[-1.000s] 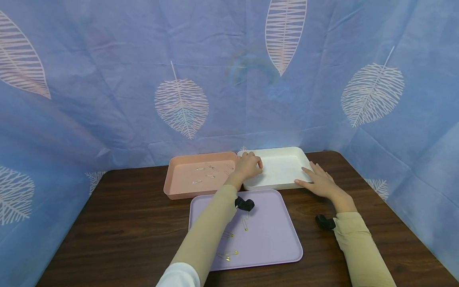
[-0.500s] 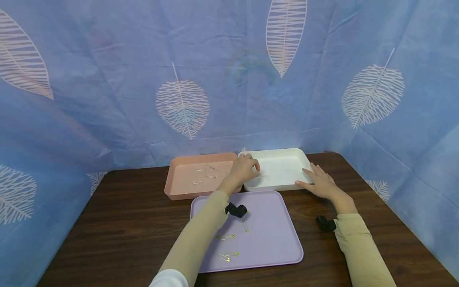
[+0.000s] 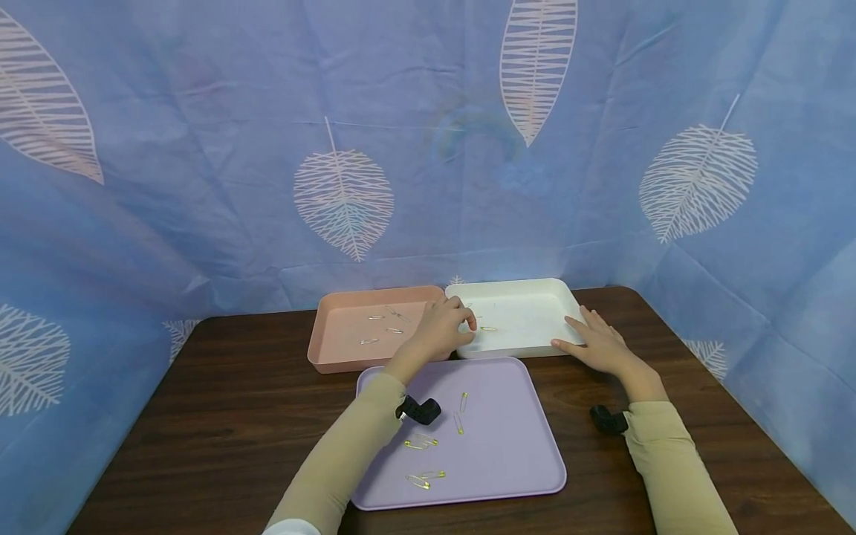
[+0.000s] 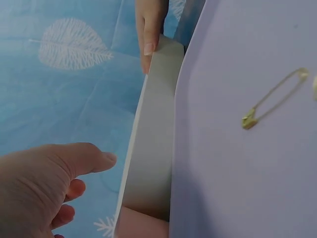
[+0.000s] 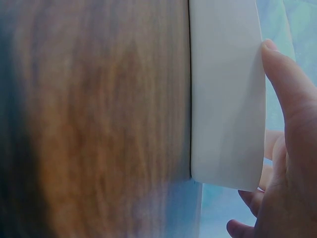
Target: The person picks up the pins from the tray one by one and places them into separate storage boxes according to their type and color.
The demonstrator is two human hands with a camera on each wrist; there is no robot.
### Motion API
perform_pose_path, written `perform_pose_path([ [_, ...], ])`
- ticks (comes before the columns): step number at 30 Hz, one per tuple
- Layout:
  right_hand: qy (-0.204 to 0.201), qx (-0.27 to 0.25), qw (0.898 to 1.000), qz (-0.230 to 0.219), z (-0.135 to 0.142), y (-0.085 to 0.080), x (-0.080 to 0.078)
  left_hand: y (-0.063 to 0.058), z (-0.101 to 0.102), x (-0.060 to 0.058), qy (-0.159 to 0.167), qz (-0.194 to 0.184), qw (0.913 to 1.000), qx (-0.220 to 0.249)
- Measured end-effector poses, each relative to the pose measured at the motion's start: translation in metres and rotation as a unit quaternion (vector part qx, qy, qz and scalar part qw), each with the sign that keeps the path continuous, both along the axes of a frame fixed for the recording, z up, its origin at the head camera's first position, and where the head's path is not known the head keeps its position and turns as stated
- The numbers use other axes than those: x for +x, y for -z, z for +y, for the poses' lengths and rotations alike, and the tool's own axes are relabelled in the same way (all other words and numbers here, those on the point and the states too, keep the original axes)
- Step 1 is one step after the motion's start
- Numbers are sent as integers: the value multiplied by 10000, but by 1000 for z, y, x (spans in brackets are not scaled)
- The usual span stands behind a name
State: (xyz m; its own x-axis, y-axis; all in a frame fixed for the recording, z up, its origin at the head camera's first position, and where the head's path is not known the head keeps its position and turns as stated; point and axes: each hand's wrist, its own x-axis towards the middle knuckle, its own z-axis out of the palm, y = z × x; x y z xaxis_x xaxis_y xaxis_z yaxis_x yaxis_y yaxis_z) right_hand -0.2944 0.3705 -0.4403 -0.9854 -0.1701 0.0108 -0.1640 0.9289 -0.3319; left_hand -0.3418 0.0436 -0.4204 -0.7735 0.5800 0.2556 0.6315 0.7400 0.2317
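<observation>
My left hand (image 3: 438, 327) hovers over the left end of the white tray (image 3: 528, 348), fingers loosely bent. In the left wrist view its thumb (image 4: 89, 158) points toward the tray wall and nothing shows in the grasp. Just right of that hand, a yellow-headed safety pin (image 3: 489, 328) lies on the white tray's floor. My right hand (image 3: 602, 345) rests spread at the tray's right front corner, thumb (image 5: 285, 74) on the rim, other fingers partly hidden behind it. Several yellow-headed safety pins (image 3: 458, 423) lie on the lilac tray (image 3: 501, 446) in front.
A pink tray (image 3: 334, 334) adjoins the white tray on the left, holding several silver safety pins (image 3: 394, 331). All the trays stand on a dark wooden table (image 3: 221, 416). A blue leaf-patterned cloth (image 3: 435, 208) hangs behind the table and along its sides.
My left hand has drawn back leftward and toward me, leaving the safety pin in the white tray. More pins on the lilac tray now show past the sleeve. My right hand stays put.
</observation>
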Motion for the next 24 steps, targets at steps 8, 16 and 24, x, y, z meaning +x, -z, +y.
perform_pose_path([
  [8, -8, -57, 10000, -49, 1, 2, 0, 4, -12, 13, 244, 221, 9994, 75],
  [16, -20, -85, 10000, -21, 1, 0, 0, 10, -24, 26, 455, 296, 9985, 45],
  [24, -20, -114, 9999, -92, 1, 1, 1, 15, -31, 36, 677, -13, 9977, -51],
])
